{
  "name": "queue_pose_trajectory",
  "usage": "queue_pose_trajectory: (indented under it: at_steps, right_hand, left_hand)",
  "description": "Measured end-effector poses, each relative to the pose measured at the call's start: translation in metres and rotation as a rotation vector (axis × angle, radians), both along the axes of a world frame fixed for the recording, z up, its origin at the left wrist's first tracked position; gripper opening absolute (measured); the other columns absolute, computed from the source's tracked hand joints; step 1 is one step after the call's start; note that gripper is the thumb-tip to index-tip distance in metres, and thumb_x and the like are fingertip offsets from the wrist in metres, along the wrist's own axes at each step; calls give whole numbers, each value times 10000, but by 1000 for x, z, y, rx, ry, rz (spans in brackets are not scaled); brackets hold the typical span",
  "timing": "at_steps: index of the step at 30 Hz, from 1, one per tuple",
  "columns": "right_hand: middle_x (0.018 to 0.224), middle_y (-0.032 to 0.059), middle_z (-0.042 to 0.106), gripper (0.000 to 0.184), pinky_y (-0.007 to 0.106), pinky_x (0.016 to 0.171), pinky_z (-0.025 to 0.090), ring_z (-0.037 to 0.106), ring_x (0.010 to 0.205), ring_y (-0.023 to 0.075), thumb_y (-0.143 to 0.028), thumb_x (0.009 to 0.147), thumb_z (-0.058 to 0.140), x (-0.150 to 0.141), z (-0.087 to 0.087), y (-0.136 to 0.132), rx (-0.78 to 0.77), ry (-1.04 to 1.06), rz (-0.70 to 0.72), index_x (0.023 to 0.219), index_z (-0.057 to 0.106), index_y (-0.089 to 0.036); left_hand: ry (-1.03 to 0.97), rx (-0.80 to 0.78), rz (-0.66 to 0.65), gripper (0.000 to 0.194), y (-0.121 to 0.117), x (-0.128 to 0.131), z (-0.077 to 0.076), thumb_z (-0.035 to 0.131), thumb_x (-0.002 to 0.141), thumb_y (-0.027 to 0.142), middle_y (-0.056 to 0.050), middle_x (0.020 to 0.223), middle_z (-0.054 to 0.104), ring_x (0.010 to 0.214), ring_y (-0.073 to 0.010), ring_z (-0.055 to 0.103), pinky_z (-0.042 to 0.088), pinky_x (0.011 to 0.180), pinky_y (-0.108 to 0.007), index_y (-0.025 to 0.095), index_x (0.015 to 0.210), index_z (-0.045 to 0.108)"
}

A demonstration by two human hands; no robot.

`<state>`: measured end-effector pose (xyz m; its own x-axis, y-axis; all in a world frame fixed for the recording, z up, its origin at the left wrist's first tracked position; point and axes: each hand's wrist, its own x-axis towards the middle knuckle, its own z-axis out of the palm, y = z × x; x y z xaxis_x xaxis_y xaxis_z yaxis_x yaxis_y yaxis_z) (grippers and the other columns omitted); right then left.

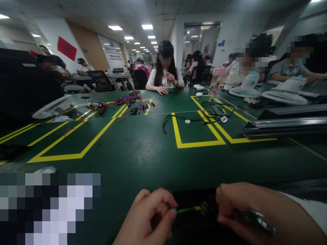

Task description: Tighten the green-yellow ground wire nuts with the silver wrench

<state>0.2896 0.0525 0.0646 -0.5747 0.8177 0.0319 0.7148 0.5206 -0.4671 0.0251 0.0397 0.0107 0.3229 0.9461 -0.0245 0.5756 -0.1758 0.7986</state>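
Note:
At the near edge of the table, my left hand [152, 217] pinches a thin green wire [186, 210] between thumb and fingertips. The wire runs to the right and has a yellow section [197, 208] near its far end. That end meets a small dark, wire-like part [205, 207], too dim to name. Just right of it is my right hand [251, 209], its fingers curled round a shiny metal tool [260, 219]. The hand hides most of the tool, so its kind does not show. A black surface [187, 195] lies beneath both hands.
Yellow tape [201, 144] outlines areas on the green table [143, 153]. Bundled coloured wires [127, 98] lie beyond, with a black cable [184, 117] to their right. Metal profiles [288, 124] and white fans [246, 86] stand at right. A person [166, 73] sits opposite.

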Motion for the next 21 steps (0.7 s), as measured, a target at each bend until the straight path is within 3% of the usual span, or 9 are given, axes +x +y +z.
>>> queue_pose_trajectory:
  at_steps: [6, 12, 16, 21]
  right_hand:
    - [763, -55, 710, 143, 222, 571, 445, 636, 621, 135, -118, 861, 635, 4, 12, 12, -30, -20, 194, 829, 596, -252]
    - [788, -46, 733, 171, 223, 604, 448, 668, 669, 144, -86, 818, 673, 3, 17, 20, -53, -49, 249, 845, 611, -243]
    - [770, -57, 714, 156, 221, 588, 440, 644, 645, 135, -112, 841, 664, 7, 18, 20, -77, 11, 186, 821, 589, -248]
    - [681, -67, 593, 133, 237, 527, 426, 526, 556, 141, -268, 910, 629, 9, 16, 5, -46, 225, -102, 791, 573, -275]
  left_hand:
    - [6, 3, 9, 151, 0, 1, 0, 532, 928, 243, 40, 625, 737, 777, -237, 614, 422, 747, -336, 263, 926, 682]
    - [7, -6, 12, 154, -1, 1, 1, 519, 936, 247, 36, 618, 731, 789, -236, 619, 424, 765, -342, 254, 930, 673]
    - [15, -10, 12, 164, -1, 1, 2, 512, 943, 265, 28, 634, 727, 801, -241, 617, 431, 757, -343, 251, 935, 675]
    - [14, -10, 3, 156, -1, 1, 2, 509, 941, 259, 32, 634, 731, 792, -239, 617, 423, 760, -347, 256, 934, 665]
